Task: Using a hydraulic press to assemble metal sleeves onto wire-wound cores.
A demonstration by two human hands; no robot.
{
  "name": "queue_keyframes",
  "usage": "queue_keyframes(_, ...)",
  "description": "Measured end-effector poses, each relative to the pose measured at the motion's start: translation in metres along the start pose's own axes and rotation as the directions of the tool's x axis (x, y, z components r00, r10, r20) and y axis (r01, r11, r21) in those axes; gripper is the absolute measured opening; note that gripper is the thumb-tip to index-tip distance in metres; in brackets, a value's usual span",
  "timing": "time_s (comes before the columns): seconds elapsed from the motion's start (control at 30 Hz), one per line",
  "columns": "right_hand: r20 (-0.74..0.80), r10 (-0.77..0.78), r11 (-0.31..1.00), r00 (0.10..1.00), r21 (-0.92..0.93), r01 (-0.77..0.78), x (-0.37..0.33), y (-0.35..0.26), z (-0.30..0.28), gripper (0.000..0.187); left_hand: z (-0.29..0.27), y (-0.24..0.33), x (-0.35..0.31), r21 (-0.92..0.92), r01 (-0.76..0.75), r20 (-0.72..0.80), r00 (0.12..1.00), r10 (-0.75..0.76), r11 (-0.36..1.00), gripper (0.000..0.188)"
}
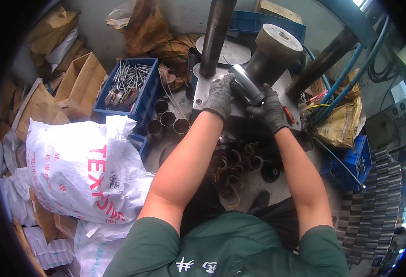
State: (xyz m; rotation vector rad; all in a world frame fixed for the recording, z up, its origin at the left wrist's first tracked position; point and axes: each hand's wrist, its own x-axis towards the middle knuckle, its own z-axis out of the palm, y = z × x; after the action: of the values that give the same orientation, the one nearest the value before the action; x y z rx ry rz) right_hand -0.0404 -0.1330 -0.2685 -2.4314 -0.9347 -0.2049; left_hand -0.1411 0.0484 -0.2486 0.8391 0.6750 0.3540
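A shiny metal cylinder [246,82] is tilted between my two hands above the metal plate of a press. My left hand [220,98], in a dark grey glove, has its fingers closed against the cylinder's left side near the upper end. At the lower right end, my right hand [271,111], gloved alike, is wrapped round the cylinder. Just behind it stands the thick round steel ram [277,51] of the press. A red-handled tool [288,113] lies on the plate [204,87] beside my right hand.
Steel columns [216,37] rise on both sides. To the left are a blue crate [140,104] of metal shafts, several open tubes [167,118] and a white woven sack [73,161]. Wired parts [228,171] lie below my hands. Stacked metal pieces [369,207] and a blue bin [357,159] stand at right.
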Motion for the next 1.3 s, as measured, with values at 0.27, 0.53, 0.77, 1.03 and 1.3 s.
queue_keyframes(0.27, 0.286, 0.244, 0.407, 0.927, 0.837, -0.365, -0.022, -0.037, -0.005, 0.088, -0.001, -0.04, 0.04, -0.458, 0.378, 0.347, 0.909, -0.23, 0.805, 0.047)
queue_keyframes(0.53, -0.002, 0.197, 0.589, 0.981, 0.799, -0.117, -0.055, -0.047, 0.016, 0.099, 0.02, -0.024, -0.016, -0.399, -0.041, 0.006, 0.999, 0.047, 0.916, 0.06)
queue_keyframes(0.77, -0.109, 0.152, 0.236, 0.982, 0.969, 0.071, -0.081, -0.064, -0.003, 0.098, 0.019, -0.02, -0.052, -0.404, -0.215, 0.336, 0.869, 0.363, 0.889, 0.047)
queue_keyframes(1.03, -0.134, 0.073, 0.228, 0.988, 0.967, 0.114, -0.102, -0.069, -0.01, 0.099, 0.021, -0.031, -0.067, -0.245, -0.221, 0.32, 0.901, 0.294, 0.944, 0.052)
queue_keyframes(1.3, -0.025, 0.279, 0.504, 0.96, 0.855, -0.124, -0.073, -0.035, -0.041, 0.083, 0.016, -0.037, -0.039, 0.19, -0.581, 0.298, 0.802, 0.517, 0.792, 0.063)
